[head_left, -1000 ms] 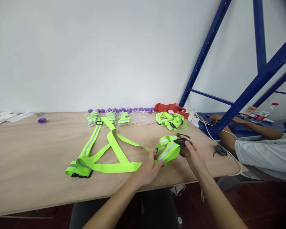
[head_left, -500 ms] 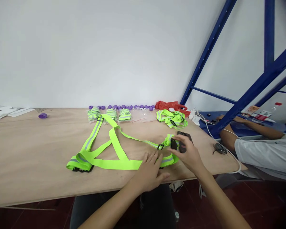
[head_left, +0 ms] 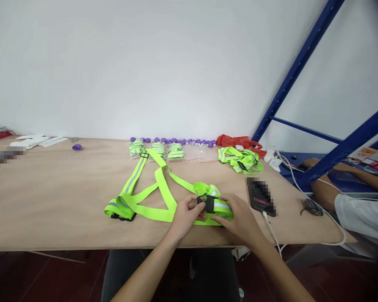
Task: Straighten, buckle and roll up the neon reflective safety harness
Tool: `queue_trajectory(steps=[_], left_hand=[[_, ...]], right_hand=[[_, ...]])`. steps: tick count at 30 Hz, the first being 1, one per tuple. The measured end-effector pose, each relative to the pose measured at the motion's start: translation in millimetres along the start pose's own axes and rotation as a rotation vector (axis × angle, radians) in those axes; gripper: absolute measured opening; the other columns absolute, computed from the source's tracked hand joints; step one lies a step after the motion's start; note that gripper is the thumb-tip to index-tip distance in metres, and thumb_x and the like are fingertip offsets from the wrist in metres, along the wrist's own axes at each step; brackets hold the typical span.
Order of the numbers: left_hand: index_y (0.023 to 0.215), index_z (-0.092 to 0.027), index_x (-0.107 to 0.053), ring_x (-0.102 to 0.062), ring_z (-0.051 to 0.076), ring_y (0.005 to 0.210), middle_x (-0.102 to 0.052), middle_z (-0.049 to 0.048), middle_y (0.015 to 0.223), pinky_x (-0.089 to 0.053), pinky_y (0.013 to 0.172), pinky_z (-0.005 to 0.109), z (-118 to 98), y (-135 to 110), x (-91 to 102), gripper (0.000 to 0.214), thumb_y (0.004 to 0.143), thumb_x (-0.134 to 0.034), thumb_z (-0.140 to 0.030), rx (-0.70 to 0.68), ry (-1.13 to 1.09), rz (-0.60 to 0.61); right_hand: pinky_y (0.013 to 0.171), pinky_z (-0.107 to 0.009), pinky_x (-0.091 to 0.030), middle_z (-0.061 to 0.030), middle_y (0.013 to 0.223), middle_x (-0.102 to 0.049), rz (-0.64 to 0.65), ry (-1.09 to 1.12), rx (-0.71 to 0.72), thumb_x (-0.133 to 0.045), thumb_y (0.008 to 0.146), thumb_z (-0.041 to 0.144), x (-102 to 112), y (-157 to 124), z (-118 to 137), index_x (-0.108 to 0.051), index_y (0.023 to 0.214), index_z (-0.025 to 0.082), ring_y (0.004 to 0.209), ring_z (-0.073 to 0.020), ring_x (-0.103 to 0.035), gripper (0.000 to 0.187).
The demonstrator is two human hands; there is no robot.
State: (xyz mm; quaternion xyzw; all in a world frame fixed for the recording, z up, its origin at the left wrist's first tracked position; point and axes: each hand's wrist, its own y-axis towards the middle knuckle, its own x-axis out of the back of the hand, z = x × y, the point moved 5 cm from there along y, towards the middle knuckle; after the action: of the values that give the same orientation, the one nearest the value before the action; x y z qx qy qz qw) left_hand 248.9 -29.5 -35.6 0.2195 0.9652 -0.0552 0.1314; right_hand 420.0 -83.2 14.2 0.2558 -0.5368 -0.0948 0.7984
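At lower centre, the left hand (head_left: 185, 216) pinches a black plastic buckle (head_left: 207, 204) while the right hand (head_left: 240, 216) pinches its neon-yellow, silver-striped fabric strap (head_left: 222, 206), seemingly for steadiness.

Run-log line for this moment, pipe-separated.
left hand: holding black buckle | right hand: holding neon strap | harness: mostly on table | phone: right of both hands

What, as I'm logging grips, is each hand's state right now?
Left hand: closed on the black plastic buckle.
Right hand: holding the looped neon-yellow reflective strap beside the buckle.
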Motion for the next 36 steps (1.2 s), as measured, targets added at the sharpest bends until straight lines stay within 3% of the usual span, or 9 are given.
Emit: queue_trajectory(steps=[7,11,15,17,19,20,24,28,36], left_hand=[[0.108,-0.01,-0.066,-0.069,0.018,0.056,-0.073,0.0065,0.075,-0.058,0.058,0.032,-1,-7,6.9,0.064,0.071,-0.075,-0.061,0.058,0.026,0.013],[0.115,-0.014,-0.071,-0.069,0.02,0.058,-0.075,0.0057,0.074,-0.056,0.058,0.032,-31,-32,27.5,0.049,0.084,-0.063,-0.051,-0.041,0.349,-0.076],[0.094,-0.02,-0.074,-0.067,0.022,0.078,-0.075,0.0048,0.086,-0.051,0.07,0.031,-88,-93,107.8,0.03,0.09,-0.058,-0.045,-0.204,0.68,-0.47],[0.08,-0.021,-0.07,-0.059,0.02,0.068,-0.068,0.0025,0.074,-0.046,0.065,0.03,-107,-128,156.8,0.028,0.086,-0.062,-0.047,-0.225,0.806,-0.715],[0.07,-0.022,-0.067,-0.054,0.019,0.064,-0.064,0.0016,0.068,-0.042,0.063,0.029,-111,-151,188.8,0.03,0.085,-0.063,-0.048,-0.198,1.021,-0.806],[0.074,-0.022,-0.07,-0.055,0.02,0.065,-0.065,0.002,0.07,-0.042,0.063,0.029,-107,-154,196.0,0.03,0.088,-0.06,-0.047,-0.165,1.116,-0.746],[0.11,-0.025,-0.074,-0.066,0.023,0.083,-0.073,0.0054,0.091,-0.047,0.073,0.03,-80,-145,190.6,0.031,0.096,-0.05,-0.04,-0.067,1.328,-0.534],[0.114,-0.027,-0.073,-0.07,0.028,0.092,-0.076,0.0077,0.095,-0.047,0.074,0.031,-72,-121,175.2,0.035,0.1,-0.044,-0.041,0.062,1.477,-0.505],[0.118,-0.029,-0.068,-0.069,0.03,0.096,-0.073,0.0072,0.105,-0.047,0.068,0.033,-89,-113,204.9,0.033,0.096,-0.05,-0.045,0.321,1.469,-0.768]], right_hand=[[0.085,-0.039,-0.058,-0.0079,0.112,-0.072,0.1,0.306,-0.074,-0.068,0.083,0.042,-22,10,9,-0.059,0.115,0.025,0.102,-0.0279,-0.07,0.037],[0.083,-0.037,-0.058,-0.0057,0.106,-0.075,0.095,0.322,-0.031,-0.069,0.083,0.045,-31,8,13,-0.062,0.112,0.027,0.096,-0.027,-0.072,0.035],[0.075,-0.033,-0.059,-0.0043,0.101,-0.076,0.035,0.283,-0.049,-0.068,0.083,0.05,-34,0,12,-0.063,0.108,0.026,0.088,-0.0256,-0.074,0.035],[0.07,-0.031,-0.059,-0.0033,0.1,-0.076,0.052,0.278,-0.044,-0.068,0.083,0.051,-37,-3,11,-0.063,0.107,0.027,0.086,-0.0251,-0.075,0.034],[0.067,-0.031,-0.059,-0.0023,0.1,-0.077,0.068,0.271,-0.026,-0.068,0.083,0.051,-41,-6,10,-0.063,0.107,0.029,0.085,-0.0253,-0.075,0.034],[0.066,-0.031,-0.059,-0.0018,0.1,-0.077,0.068,0.264,-0.017,-0.068,0.083,0.052,-42,-7,10,-0.063,0.108,0.03,0.085,-0.0255,-0.075,0.034],[0.064,-0.033,-0.058,-0.002,0.103,-0.076,0.048,0.235,-0.001,-0.065,0.084,0.056,-47,-14,7,-0.062,0.112,0.033,0.083,-0.0268,-0.075,0.036],[0.067,-0.035,-0.058,-0.0034,0.104,-0.076,0.043,0.194,-0.05,-0.062,0.085,0.057,-49,-20,4,-0.061,0.112,0.034,0.083,-0.0276,-0.075,0.036],[0.068,-0.032,-0.057,-0.0027,0.102,-0.076,0.055,0.141,-0.096,-0.054,0.089,0.059,-46,-24,8,-0.061,0.111,0.03,0.079,-0.0245,-0.075,0.037]])
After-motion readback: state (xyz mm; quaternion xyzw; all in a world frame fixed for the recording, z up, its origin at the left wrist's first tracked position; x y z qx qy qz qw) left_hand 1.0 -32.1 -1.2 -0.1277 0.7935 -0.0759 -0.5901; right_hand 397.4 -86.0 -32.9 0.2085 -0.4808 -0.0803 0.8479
